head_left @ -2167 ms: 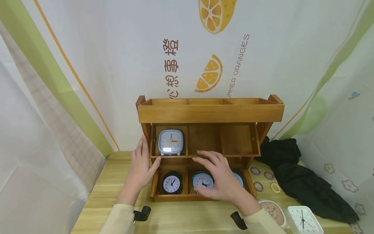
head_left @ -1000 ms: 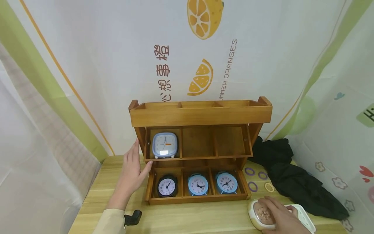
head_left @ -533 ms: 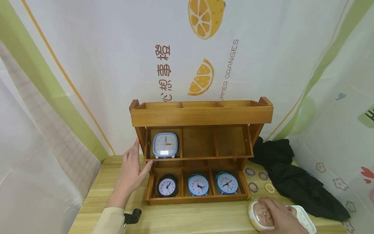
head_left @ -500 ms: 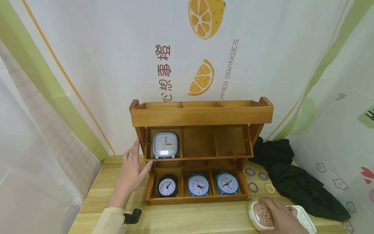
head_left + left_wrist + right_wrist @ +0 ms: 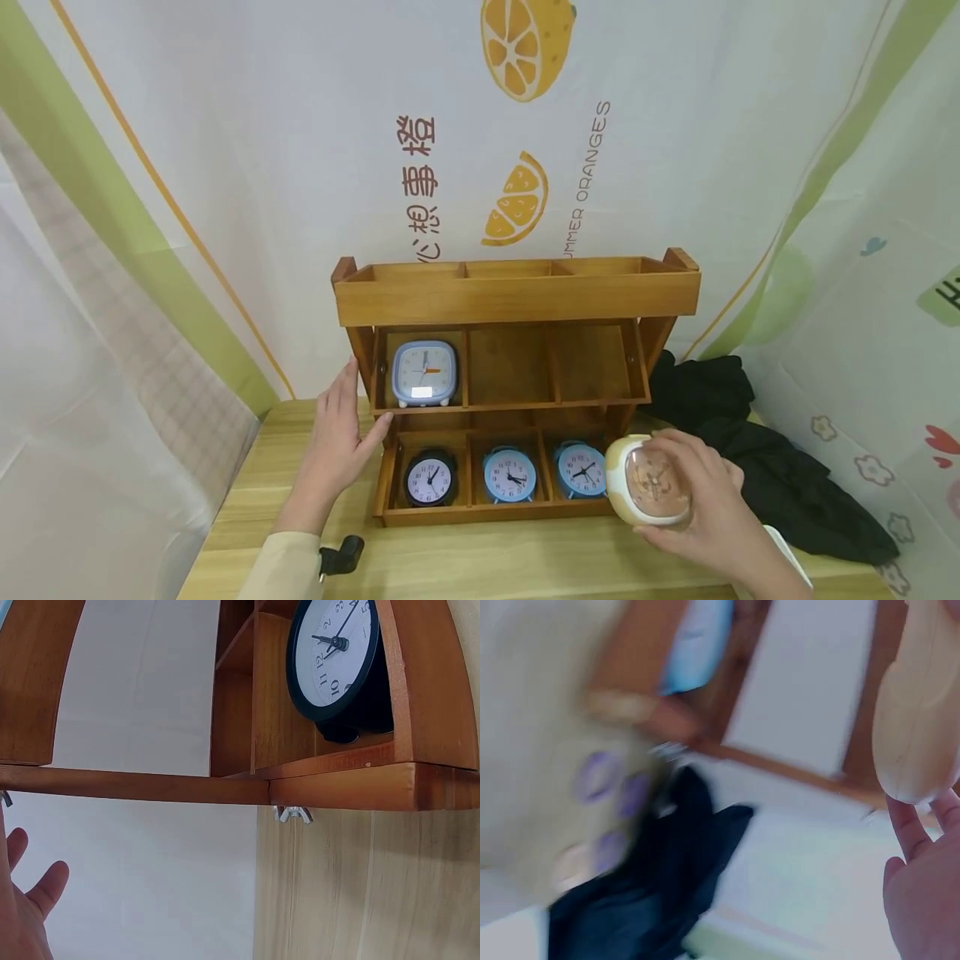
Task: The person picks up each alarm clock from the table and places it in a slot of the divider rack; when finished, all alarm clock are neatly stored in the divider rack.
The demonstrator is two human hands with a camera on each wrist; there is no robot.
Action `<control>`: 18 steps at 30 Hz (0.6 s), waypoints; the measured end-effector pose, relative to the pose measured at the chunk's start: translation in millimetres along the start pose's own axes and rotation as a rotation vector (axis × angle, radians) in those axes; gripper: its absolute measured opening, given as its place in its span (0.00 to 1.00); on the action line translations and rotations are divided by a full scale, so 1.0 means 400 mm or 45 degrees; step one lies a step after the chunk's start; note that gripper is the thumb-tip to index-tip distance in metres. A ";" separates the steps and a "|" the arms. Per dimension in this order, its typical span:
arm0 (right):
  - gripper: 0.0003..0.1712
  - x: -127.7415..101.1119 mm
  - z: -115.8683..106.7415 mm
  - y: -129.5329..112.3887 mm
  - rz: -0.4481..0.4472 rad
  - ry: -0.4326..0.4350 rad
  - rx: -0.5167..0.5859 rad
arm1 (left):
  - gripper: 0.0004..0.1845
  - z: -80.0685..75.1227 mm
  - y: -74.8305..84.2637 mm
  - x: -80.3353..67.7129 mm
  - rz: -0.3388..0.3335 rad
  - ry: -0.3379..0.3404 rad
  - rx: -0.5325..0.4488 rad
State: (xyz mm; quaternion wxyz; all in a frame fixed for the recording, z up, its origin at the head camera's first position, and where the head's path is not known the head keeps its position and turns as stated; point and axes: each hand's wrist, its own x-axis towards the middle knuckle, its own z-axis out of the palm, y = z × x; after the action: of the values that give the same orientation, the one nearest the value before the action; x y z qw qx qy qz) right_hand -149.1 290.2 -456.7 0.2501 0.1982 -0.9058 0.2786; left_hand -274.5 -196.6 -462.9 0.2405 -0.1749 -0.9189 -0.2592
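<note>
My right hand [image 5: 708, 500] grips a rounded cream, white and yellow clock [image 5: 626, 492] with a brownish front. It is lifted over the lower right corner of the wooden shelf rack [image 5: 517, 300]; in the right wrist view the fingers curl at the edge of its plain cream back [image 5: 915, 742]. At the rack's left side, my left hand [image 5: 337, 437] lies with straight fingers, its thumb by the middle tier. A blue-rimmed square clock [image 5: 423, 372] sits in that tier's left compartment. The bottom tier holds a black clock [image 5: 430, 479] and two blue clocks, one left [image 5: 510, 475] and one right [image 5: 582, 471].
Black cloth [image 5: 787, 475] lies crumpled to the right. Purple rings [image 5: 598, 776] and a cream ring [image 5: 571, 864] lie beside the rack. Part of a white clock [image 5: 787, 554] shows behind my right forearm. A wing nut [image 5: 292, 814] sticks out of the rack's side.
My right hand left the rack, reached to the lower right and took hold of the cream clock. It has lifted it up and left toward the rack. The left hand stays at the rack's side.
</note>
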 end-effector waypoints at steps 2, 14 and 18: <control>0.59 0.048 -0.002 -0.025 -0.055 0.011 0.028 | 0.52 0.001 0.000 -0.001 -0.003 -0.011 0.004; 0.58 0.282 0.089 -0.104 -0.159 -0.018 0.084 | 0.51 0.007 0.003 0.002 -0.036 -0.070 -0.011; 0.57 0.331 0.133 -0.122 -0.134 -0.018 0.090 | 0.52 0.008 0.003 0.002 -0.029 -0.051 -0.018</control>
State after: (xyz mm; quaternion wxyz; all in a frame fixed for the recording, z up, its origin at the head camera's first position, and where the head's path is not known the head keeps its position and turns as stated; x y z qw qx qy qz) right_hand -248.4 191.6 -400.6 0.2507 0.2565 -0.8855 0.2953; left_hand -275.7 -193.9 -464.4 0.2180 -0.1713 -0.9236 -0.2649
